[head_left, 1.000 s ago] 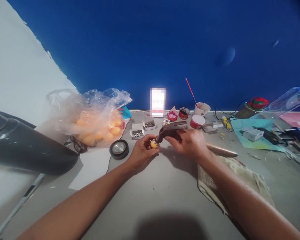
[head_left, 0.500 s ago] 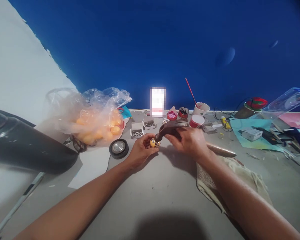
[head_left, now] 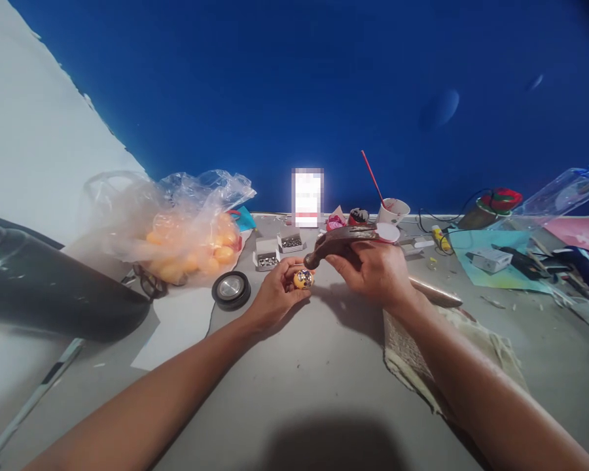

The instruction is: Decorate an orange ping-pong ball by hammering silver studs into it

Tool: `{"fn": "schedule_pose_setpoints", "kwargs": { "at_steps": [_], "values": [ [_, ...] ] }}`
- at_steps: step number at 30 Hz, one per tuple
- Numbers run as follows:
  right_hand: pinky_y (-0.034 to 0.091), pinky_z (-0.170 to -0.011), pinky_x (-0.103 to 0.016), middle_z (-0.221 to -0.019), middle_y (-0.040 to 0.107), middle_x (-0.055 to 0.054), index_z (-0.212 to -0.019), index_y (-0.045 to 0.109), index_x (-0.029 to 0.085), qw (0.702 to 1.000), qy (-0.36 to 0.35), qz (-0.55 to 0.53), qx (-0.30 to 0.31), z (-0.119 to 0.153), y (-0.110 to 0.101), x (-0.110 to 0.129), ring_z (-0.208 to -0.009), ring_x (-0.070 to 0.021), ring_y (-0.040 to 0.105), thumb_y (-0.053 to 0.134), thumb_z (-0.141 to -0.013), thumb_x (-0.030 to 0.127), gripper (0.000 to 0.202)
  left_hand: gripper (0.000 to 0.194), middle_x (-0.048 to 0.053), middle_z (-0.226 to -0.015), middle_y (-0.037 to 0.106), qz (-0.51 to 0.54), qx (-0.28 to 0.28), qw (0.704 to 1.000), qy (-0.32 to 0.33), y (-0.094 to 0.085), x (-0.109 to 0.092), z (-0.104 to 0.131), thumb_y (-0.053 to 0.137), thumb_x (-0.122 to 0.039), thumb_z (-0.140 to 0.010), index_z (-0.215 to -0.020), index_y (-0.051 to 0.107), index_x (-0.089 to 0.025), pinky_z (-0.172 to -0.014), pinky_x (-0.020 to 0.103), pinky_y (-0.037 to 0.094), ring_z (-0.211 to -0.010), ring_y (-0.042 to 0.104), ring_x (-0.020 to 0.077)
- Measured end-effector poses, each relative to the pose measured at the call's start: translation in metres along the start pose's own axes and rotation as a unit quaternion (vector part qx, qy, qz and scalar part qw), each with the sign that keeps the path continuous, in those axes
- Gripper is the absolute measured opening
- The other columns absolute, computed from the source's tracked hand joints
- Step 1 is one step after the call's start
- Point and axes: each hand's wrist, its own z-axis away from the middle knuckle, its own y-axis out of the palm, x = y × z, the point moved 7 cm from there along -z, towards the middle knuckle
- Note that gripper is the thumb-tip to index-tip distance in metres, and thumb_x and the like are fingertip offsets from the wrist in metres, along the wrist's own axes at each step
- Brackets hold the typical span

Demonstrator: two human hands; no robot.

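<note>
Just left of the middle of the table, my left hand [head_left: 277, 291] has its fingers closed around a small yellow ball [head_left: 303, 280] dotted with shiny silver studs. My right hand [head_left: 377, 271] grips a claw hammer [head_left: 341, 239] close to its dark metal head. The striking face hangs just above the ball, while the wooden handle [head_left: 436, 292] sticks out behind my wrist. Beyond my left hand stand two small open boxes of metal studs, a nearer box [head_left: 267, 256] and a farther box [head_left: 290, 244].
A black round object with a metal centre [head_left: 231, 290] lies left of my hand. Behind it is a clear bag of orange-yellow balls [head_left: 196, 242]. A cloth [head_left: 456, 347] lies beneath my right forearm. Paint pots and a white cup [head_left: 392, 210] stand by the blue wall.
The hammer's head has risen from the studded ball, leaving a small gap. More of the ball's studded face shows. My left hand stays in nearly the same place.
</note>
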Motion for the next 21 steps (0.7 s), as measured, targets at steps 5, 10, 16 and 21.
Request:
{"fn": "schedule_pose_setpoints", "kwargs": {
  "at_steps": [5,10,16,21],
  "values": [
    [0.027,-0.056,-0.031,-0.068,0.075,-0.006,-0.081,0.077,0.019,0.998,-0.028,0.002,0.057,0.002,0.009,0.005,-0.056,-0.0182,0.061,0.059,-0.092,0.051,0.038,0.055,0.005,-0.109,0.074,-0.021,-0.001,1.0,0.002,0.002,-0.001,0.001,0.08,-0.016,-0.072,-0.122,0.059,-0.022,-0.077,0.028,0.053,-0.093,0.067,0.0176],
    [0.025,-0.056,-0.031,-0.071,0.075,-0.008,-0.083,0.077,0.018,0.999,-0.022,0.023,0.033,0.002,0.003,0.009,-0.057,-0.0184,0.06,0.058,-0.092,0.053,0.041,0.038,0.001,-0.092,0.072,-0.129,-0.034,0.991,0.007,-0.002,-0.005,0.001,0.078,-0.018,-0.071,-0.107,0.065,-0.019,-0.072,0.027,0.049,-0.081,0.064,0.0156],
    [0.023,-0.055,-0.031,-0.069,0.075,-0.006,-0.082,0.079,0.02,0.998,-0.052,0.019,0.033,0.002,-0.001,0.015,-0.057,-0.0171,0.06,0.058,-0.092,0.05,0.038,0.028,-0.004,-0.077,0.065,-0.164,-0.035,0.986,0.018,0.001,-0.01,0.003,0.076,-0.018,-0.07,-0.095,0.064,-0.02,-0.065,0.025,0.044,-0.069,0.057,0.0128],
    [0.021,-0.055,-0.032,-0.065,0.073,-0.006,-0.079,0.078,0.019,0.998,-0.046,0.02,0.049,0.003,0.003,0.013,-0.053,-0.0169,0.057,0.058,-0.092,0.052,0.04,0.027,-0.004,-0.076,0.063,-0.156,-0.038,0.987,0.018,0.0,-0.009,0.002,0.078,-0.018,-0.069,-0.092,0.063,-0.019,-0.062,0.024,0.042,-0.067,0.054,0.011]
  ]
}}
